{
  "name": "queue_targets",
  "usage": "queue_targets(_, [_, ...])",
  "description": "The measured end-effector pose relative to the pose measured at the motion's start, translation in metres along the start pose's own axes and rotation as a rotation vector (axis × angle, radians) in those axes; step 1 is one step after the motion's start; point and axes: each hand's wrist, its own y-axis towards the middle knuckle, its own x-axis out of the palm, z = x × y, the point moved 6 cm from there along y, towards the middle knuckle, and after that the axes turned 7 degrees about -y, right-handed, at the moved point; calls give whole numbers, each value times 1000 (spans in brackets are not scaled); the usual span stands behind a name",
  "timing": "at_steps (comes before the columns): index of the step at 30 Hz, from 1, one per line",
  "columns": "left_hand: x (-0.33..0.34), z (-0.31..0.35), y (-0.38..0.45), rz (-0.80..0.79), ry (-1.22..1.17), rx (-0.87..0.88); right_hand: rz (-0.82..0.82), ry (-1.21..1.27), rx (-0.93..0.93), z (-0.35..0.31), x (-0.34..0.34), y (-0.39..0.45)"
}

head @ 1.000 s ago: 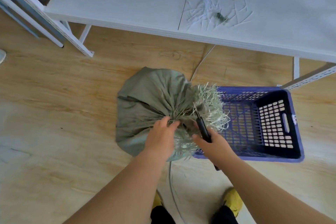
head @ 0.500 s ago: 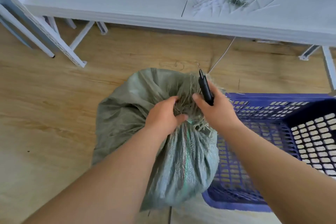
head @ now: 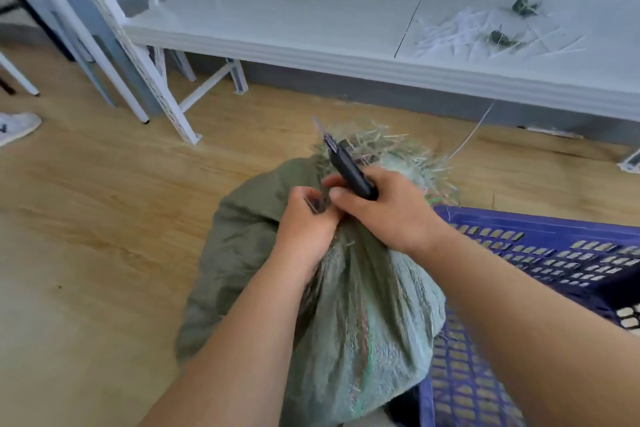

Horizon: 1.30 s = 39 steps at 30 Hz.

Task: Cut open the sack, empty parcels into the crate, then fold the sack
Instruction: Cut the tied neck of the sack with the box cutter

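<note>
A full green woven sack (head: 363, 322) stands on the wooden floor, its frayed mouth (head: 391, 152) bunched together at the top. My left hand (head: 304, 225) grips the gathered neck just below the fraying. My right hand (head: 388, 208) holds a black utility knife (head: 349, 170), blade end pointing up and away beside the frayed fibres. A purple plastic crate (head: 540, 246) sits right of the sack, touching it. The parcels inside the sack are hidden.
A low white table (head: 311, 21) runs across the back, with white strips and two green scraps (head: 502, 38) on it. White metal frame legs (head: 138, 73) stand at the left. A white shoe (head: 17, 126) lies at the far left edge.
The view has come closer and tipped up. Both hands have stayed on the sack's neck, and the knife now points up to the left above my left hand.
</note>
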Motion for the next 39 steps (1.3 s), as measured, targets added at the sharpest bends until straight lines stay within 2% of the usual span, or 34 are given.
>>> queue_targets(2, [-22, -8, -15, 46, -34, -24, -127, -103, 44, -1, 15, 14])
queue_targets(5, [-43, -33, -30, 153, -55, -35, -129, -68, 127, 16, 29, 29])
queue_targets(7, [-56, -28, -37, 315, 1, 147, -66, 2, 123, 24, 34, 28])
queue_targets(9, [-61, 4, -51, 416, 76, 450, 23, 69, 115, 30, 32, 23])
queue_targets(11, [-49, 33, -63, 301, 176, 682, 101, 111, 110, 34, 29, 13])
queue_targets(12, [-42, 35, -64, 221, 239, 717, 127, 123, 99, 33, 27, 9])
queue_targets(14, [-31, 17, -52, 117, 389, 638, 162, 111, 95, 33, 24, 2])
queue_targets(16, [-27, -12, -35, 53, 553, 468, 202, 41, 98, 29, 18, -4])
queue_targets(19, [-27, -29, -26, 33, 787, 283, 308, -208, 127, 24, 5, -16])
queue_targets(22, [-24, -33, -34, 29, 950, 231, 162, -452, 256, 28, 18, -25])
queue_targets(24, [-23, -37, -40, 23, 981, 216, 67, -517, 304, 35, 33, -30])
queue_targets(26, [-27, -38, -42, 23, 874, 225, 67, -420, 280, 35, 44, -32])
queue_targets(29, [-44, -21, -48, 103, 353, 268, 177, -188, 129, 5, 40, -27])
queue_targets(31, [-57, 0, -57, 201, 158, 370, 265, -52, 24, -30, 25, -18])
queue_targets(33, [-65, 14, -65, 246, 110, 475, 262, -13, 4, -57, 18, -8])
queue_targets(35, [-69, 17, -69, 225, 96, 529, 221, -14, 83, -60, 23, 0])
queue_targets(39, [-68, 15, -68, 120, 62, 467, 220, 70, 214, -38, 38, -2])
